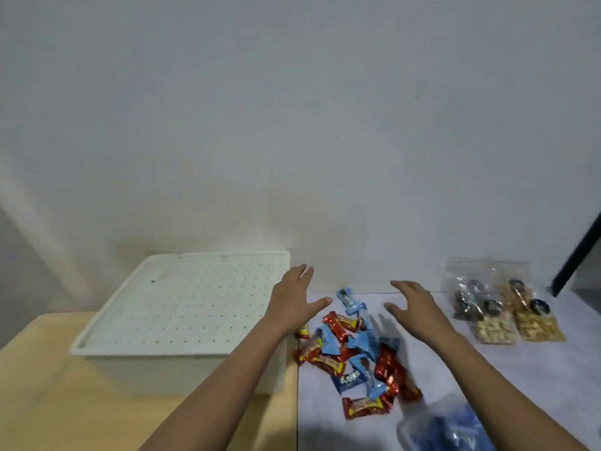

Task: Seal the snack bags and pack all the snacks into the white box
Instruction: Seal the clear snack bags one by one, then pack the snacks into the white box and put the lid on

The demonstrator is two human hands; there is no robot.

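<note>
A white box [182,362] with a perforated lid [182,304] stands shut on the left. Right of it lies a loose pile of red and blue wrapped snacks [357,349] on a white surface. My left hand [292,297] hovers open at the box's right edge, fingers spread, holding nothing. My right hand [413,304] hovers open above the far side of the pile, also holding nothing. Two clear snack bags [500,307] with nuts and dark pieces lie flat at the far right. A clear bag with blue contents [452,428] lies blurred at the bottom right.
The box rests on a light wooden table [65,402]; the snacks lie on a white tabletop [520,379] beside it. A plain wall rises close behind. A dark slanted bar [579,255] stands at the far right edge.
</note>
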